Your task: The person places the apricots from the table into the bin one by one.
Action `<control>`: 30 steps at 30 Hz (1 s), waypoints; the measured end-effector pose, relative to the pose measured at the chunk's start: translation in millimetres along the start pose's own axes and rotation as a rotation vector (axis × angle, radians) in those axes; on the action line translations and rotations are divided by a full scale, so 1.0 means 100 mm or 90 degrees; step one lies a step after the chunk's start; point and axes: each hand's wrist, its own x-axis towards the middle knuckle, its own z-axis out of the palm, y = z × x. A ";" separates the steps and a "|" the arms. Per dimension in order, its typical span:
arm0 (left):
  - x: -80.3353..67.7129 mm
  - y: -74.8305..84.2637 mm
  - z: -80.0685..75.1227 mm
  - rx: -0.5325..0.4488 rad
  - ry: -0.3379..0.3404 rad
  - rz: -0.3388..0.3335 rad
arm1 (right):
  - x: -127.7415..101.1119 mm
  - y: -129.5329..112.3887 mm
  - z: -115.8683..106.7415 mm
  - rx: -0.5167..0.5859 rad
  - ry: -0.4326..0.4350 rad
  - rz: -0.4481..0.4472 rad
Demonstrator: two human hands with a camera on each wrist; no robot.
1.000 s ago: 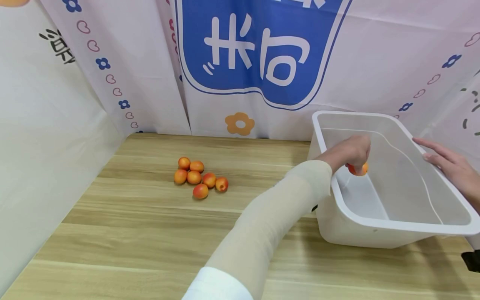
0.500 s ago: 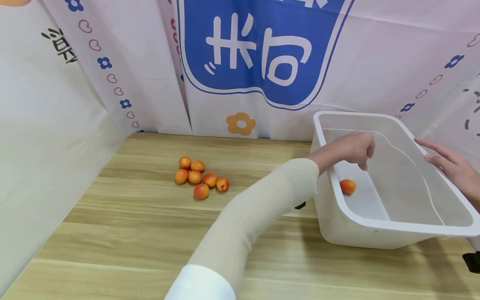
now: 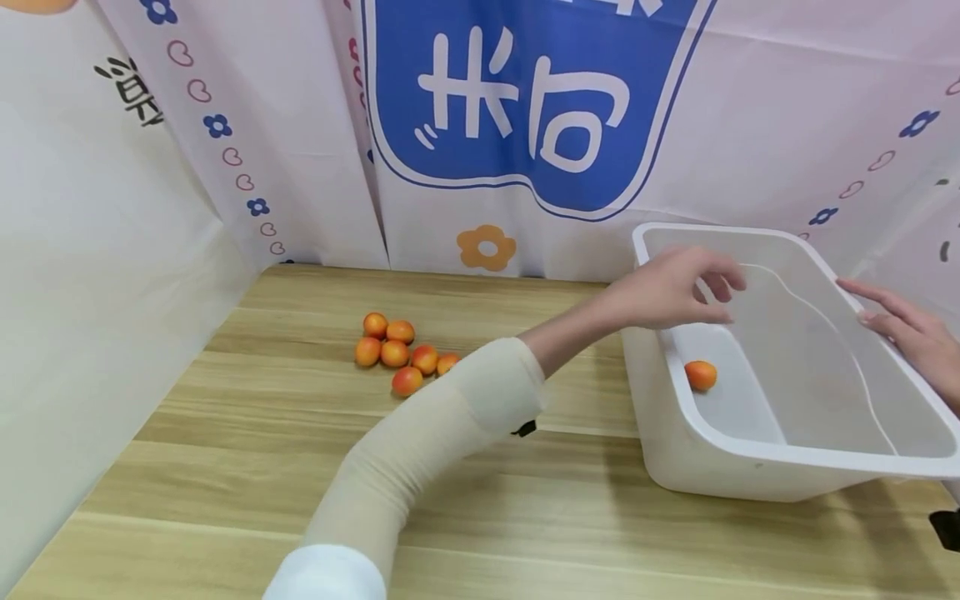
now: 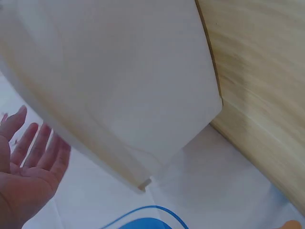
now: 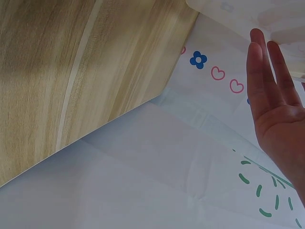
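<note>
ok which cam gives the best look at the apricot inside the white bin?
The head view. There the apricot lies in full sight on the floor of the white bin, near its left wall, below the left hand. The left wrist view shows only the bin's outer wall, no fruit. The right wrist view shows only table, backdrop and palm.

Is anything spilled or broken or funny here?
Nothing spilled or broken. The white bin does sit tipped, its near side raised off the table, with one apricot resting against its left wall. Six apricots lie clustered on the table.
</note>
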 end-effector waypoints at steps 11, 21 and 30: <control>-0.59 -0.12 -0.18 -0.131 0.083 0.064 | 0.02 0.02 0.01 0.023 0.001 0.004; -1.07 -0.48 -0.33 -0.134 0.154 0.014 | 0.01 0.00 0.01 0.030 0.003 0.014; -1.49 -0.93 -0.45 -0.083 0.203 -0.077 | 0.02 0.02 0.01 0.047 -0.002 0.007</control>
